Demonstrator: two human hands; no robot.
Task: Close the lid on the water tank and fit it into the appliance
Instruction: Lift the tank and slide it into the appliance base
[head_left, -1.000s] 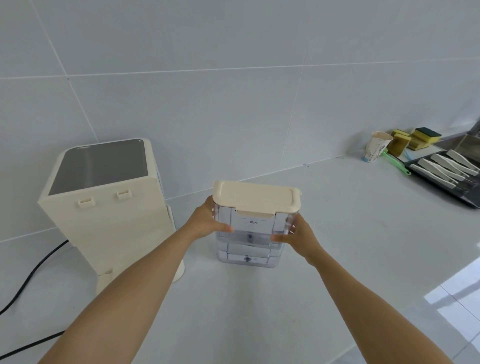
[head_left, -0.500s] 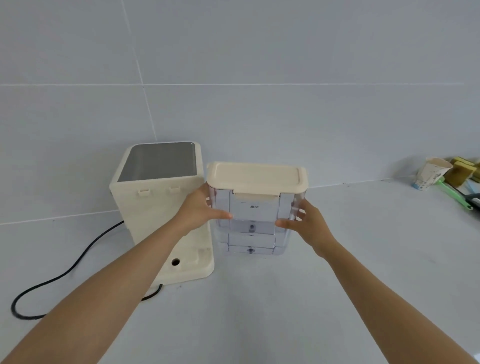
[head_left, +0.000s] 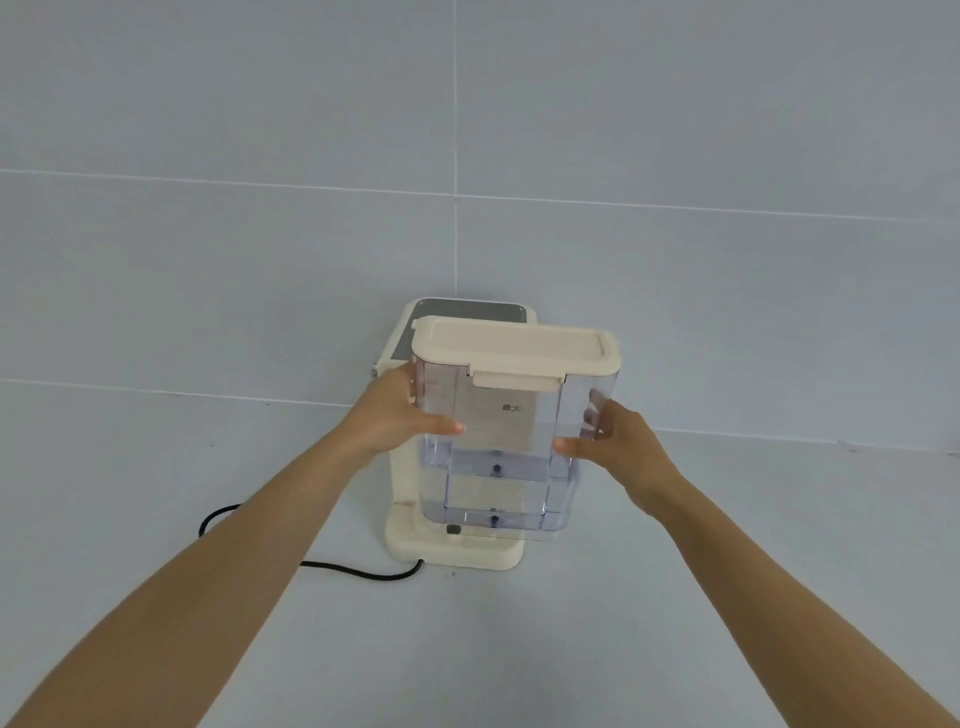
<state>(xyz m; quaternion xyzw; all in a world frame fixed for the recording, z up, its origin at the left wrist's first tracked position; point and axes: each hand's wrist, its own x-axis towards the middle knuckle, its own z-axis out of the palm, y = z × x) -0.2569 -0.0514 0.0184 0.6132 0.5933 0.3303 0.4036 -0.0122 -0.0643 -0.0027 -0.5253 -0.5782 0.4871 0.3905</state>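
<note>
You hold the water tank (head_left: 498, 441) with 2 hands, upright, in front of the cream appliance (head_left: 415, 519); your left hand (head_left: 387, 415) grips its left side with the thumb across the clear front wall, and your right hand (head_left: 618, 441) grips its right side the same way, fingers wrapped behind and showing through the plastic. The cream lid (head_left: 514, 347) sits flat and closed on top of the tank, its front latch tab folded down over the rim; the clear body below looks empty, with a small printed mark on the front. The tank covers most of the appliance; only the grey top panel behind the lid, the left edge and the base plate (head_left: 457, 553) show; whether the tank's bottom touches that base plate you cannot tell from here. The appliance stands on the pale countertop (head_left: 519, 649) near its back edge, against the tiled wall (head_left: 467, 156); a black power cord (head_left: 358, 571) runs from the base's front left corner and loops away to the left.
</note>
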